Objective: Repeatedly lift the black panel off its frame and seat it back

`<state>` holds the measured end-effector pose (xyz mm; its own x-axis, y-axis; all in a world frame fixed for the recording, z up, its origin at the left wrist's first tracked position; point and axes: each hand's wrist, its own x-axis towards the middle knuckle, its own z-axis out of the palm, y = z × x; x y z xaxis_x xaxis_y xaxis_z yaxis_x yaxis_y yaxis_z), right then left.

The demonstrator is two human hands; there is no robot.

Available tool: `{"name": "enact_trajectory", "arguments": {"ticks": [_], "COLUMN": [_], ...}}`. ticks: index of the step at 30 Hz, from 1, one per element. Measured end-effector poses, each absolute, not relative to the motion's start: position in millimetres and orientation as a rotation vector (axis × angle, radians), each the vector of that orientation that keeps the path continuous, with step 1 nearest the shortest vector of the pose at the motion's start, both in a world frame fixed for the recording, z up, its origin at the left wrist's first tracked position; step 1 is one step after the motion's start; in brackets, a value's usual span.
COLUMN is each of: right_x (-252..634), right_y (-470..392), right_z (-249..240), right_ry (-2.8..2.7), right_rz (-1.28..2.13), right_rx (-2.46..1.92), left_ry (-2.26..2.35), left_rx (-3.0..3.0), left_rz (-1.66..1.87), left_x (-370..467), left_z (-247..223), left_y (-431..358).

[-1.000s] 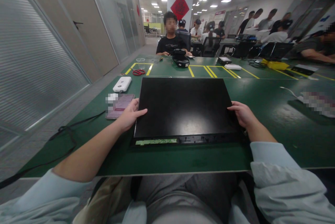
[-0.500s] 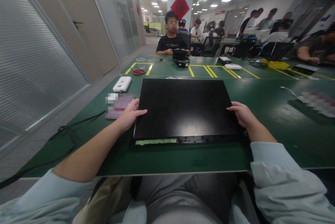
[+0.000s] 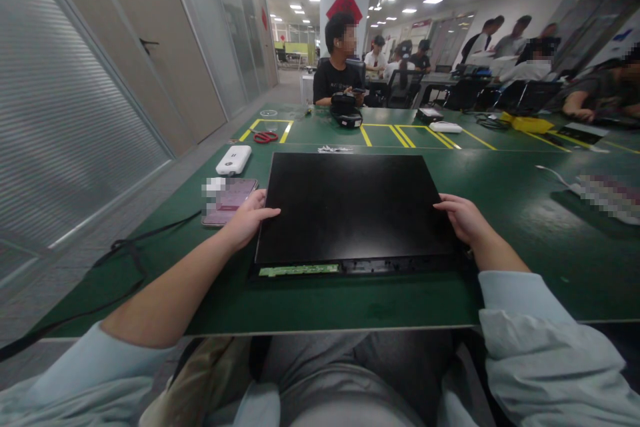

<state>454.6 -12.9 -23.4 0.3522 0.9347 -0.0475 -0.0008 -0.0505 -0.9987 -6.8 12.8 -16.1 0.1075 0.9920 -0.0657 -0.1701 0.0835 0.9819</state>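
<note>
A flat black display panel (image 3: 350, 207) lies over the green table in front of me, with a green circuit strip (image 3: 299, 270) along its near edge. My left hand (image 3: 250, 217) grips the panel's left edge, its thumb on top and its other fingers partly hidden at the side. On the opposite edge, my right hand (image 3: 459, 215) holds the panel with thumb and fingers close together. Just left of my left hand is a phone (image 3: 235, 200).
Beyond the phone lie a white device (image 3: 234, 160) and red-handled scissors (image 3: 265, 137). Small pieces (image 3: 335, 149) rest behind the panel. A black case (image 3: 346, 111) stands near a seated person (image 3: 336, 74). A cable (image 3: 133, 240) runs along the left.
The panel's far edge has dropped slightly, and its reflection is dimmer. Both hands keep their hold. The person opposite has shifted right and turned their head.
</note>
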Motion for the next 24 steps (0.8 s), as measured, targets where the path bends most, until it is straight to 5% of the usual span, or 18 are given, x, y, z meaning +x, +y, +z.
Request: {"name": "enact_trajectory", "arguments": {"ticks": [24], "right_x": [457], "right_y": [-12], "right_z": [-24], "right_ry": [-0.877], "right_rz": [0.94], "right_rx": [-1.405], "left_ry": [1.135], "left_rx": [0.924], "left_rz": [1.129], "left_x": [-1], "left_z": [-2], "left_y": [5]}}
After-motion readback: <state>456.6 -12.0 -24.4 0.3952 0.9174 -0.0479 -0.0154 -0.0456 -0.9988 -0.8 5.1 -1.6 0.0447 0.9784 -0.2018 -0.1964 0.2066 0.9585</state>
